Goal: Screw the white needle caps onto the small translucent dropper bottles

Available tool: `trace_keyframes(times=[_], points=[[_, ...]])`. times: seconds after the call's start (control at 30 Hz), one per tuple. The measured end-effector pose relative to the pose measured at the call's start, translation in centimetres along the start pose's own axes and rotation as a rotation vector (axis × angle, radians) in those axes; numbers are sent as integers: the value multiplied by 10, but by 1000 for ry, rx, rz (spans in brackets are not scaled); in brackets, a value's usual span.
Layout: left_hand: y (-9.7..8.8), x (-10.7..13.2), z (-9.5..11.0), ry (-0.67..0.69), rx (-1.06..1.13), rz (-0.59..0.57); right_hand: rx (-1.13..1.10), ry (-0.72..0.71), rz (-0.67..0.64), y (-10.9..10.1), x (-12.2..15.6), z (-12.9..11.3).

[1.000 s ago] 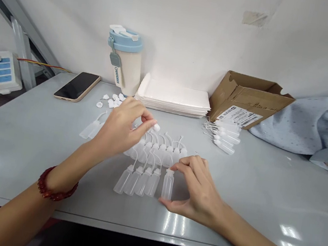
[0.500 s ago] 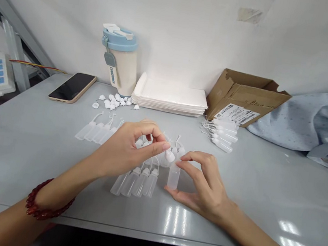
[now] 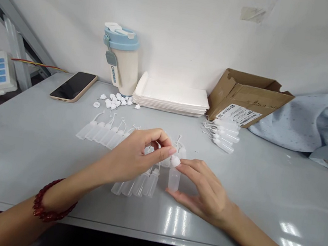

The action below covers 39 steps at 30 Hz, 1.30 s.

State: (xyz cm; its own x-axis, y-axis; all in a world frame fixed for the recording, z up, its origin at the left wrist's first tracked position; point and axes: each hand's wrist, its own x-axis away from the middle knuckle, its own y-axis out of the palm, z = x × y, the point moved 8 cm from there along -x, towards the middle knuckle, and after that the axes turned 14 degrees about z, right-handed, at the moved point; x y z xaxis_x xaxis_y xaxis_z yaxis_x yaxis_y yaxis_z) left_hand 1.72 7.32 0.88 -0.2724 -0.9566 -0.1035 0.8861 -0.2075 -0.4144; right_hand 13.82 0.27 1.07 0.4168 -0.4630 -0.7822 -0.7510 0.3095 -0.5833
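Between thumb and fingers, my right hand grips a small translucent plastic bottle, upright and just above the grey table. My left hand pinches a white cap, which sits over the bottle's mouth; whether it is threaded on cannot be told. Several more bottles lie side by side under and in front of my left hand. Behind it is another row of bottles with looped strap tops, partly covered by the hand. A heap of loose white caps lies farther back on the left.
A phone, a blue-lidded tumbler and a stack of white padded envelopes line the back. Towards the right are an open cardboard box, a pile of tipped bottles and light blue cloth. The grey table has a front edge.
My left hand has moved right, bringing the white cap from beside the bottle onto its mouth. My right hand keeps its hold on the bottle almost in place.
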Motion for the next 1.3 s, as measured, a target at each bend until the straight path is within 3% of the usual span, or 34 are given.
trace_keyframes(times=[0.2,0.53,1.3], points=[[0,0,-5,-104,147,18,-65,89,-31,3,7,4],[8,0,-17,-226,347,-56,-37,41,30,-1,8,2],[5,-1,-19,-210,239,2,6,39,58,6,13,5]])
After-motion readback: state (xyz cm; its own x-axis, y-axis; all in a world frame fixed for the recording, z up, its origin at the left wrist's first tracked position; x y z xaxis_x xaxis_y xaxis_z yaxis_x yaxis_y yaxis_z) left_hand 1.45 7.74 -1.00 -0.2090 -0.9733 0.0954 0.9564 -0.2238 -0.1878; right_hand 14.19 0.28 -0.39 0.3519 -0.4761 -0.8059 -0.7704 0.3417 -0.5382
